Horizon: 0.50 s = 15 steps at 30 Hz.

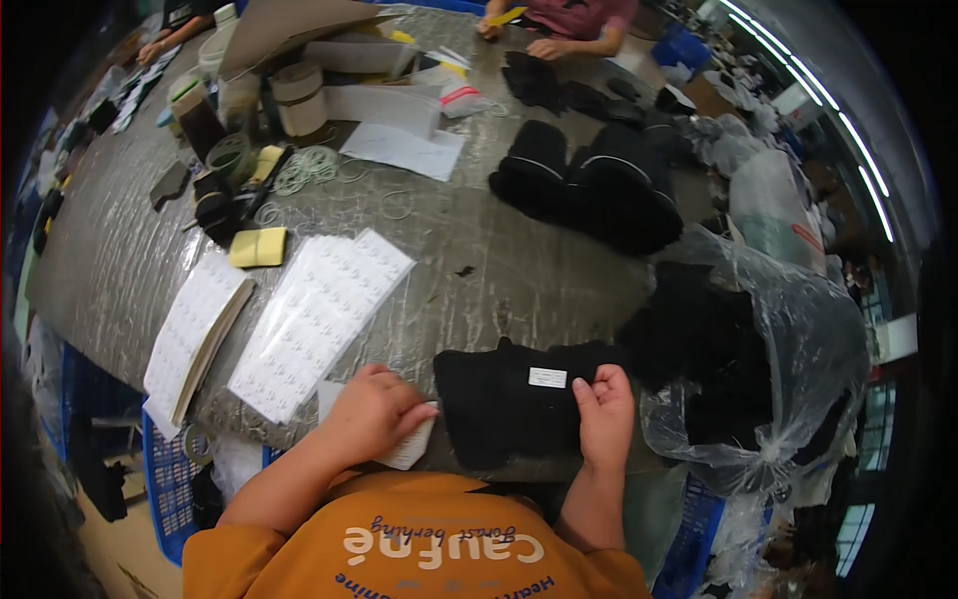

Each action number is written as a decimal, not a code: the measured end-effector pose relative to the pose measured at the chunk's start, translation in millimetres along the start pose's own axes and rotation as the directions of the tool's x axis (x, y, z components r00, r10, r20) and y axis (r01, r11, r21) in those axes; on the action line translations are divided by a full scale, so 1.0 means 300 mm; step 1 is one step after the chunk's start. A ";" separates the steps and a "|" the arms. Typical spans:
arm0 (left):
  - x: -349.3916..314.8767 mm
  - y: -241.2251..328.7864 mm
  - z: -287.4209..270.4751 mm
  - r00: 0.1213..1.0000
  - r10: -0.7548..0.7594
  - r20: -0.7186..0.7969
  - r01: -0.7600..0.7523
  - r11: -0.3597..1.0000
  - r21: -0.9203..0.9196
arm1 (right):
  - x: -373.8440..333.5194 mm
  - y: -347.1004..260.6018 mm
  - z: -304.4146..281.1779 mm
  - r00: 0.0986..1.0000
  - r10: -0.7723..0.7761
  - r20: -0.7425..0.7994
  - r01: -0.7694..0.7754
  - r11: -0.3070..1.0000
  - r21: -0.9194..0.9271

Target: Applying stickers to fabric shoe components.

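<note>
A black fabric piece (511, 419) lies at the table's near edge in front of me, with a small white label (548, 377) on its upper right part. My right hand (606, 411) grips the piece's right edge, thumb on top beside the label and the other fingers curled. Left of the fabric, my left hand (374, 414) is closed with thumb and fingers together over a small white label sheet (411, 449). Parts of this sheet show on both sides of the hand; whether a loose label is between the fingertips is too small to make out.
White label sheets (319, 324) and a thick sheet stack (200, 334) lie left, near a yellow pad (257, 248). Black boots (589, 185) stand far right. A clear plastic bag (798, 349) with black pieces sits right. Another person's hands (547, 48) work across the table.
</note>
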<state>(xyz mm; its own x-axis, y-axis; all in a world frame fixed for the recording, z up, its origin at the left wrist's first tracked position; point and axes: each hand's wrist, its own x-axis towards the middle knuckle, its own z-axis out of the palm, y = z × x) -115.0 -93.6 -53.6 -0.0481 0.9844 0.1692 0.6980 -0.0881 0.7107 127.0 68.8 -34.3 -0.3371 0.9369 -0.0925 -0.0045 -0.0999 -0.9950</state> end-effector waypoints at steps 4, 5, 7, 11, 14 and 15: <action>0.012 0.023 -0.006 0.987 -0.069 -0.146 0.068 0.998 -0.014 | 0.032 -0.061 -0.183 0.993 -0.026 -0.112 0.013 0.993 -0.114; 0.017 0.026 -0.004 0.975 -0.149 -0.165 0.144 0.989 -0.041 | 0.032 -0.062 -0.195 0.991 -0.032 -0.128 0.017 0.993 -0.116; 0.034 0.020 0.019 0.971 -0.134 -0.200 0.124 0.990 -0.062 | 0.027 -0.057 -0.188 0.897 -0.404 -0.178 0.087 0.557 -0.826; 0.047 0.039 0.041 0.931 -0.260 -0.256 0.209 0.955 -0.212 | -0.041 -0.019 0.020 0.987 -0.145 0.064 0.156 0.831 -0.535; 0.064 0.061 0.054 0.887 -0.346 -0.304 0.254 0.918 -0.305 | -0.096 0.038 0.167 0.932 -0.015 0.361 0.145 0.931 -0.334; 0.064 0.060 0.061 0.847 -0.416 -0.331 0.288 0.882 -0.373 | -0.112 0.040 0.200 0.895 -0.081 0.439 0.234 0.923 -0.305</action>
<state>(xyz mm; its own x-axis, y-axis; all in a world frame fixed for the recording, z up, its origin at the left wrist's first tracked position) -90.2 -73.5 -50.1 -0.5673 0.8202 0.0734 0.3356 0.1489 0.9302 81.6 15.9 -41.0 -0.7149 0.6990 0.0148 0.2043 0.2291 -0.9517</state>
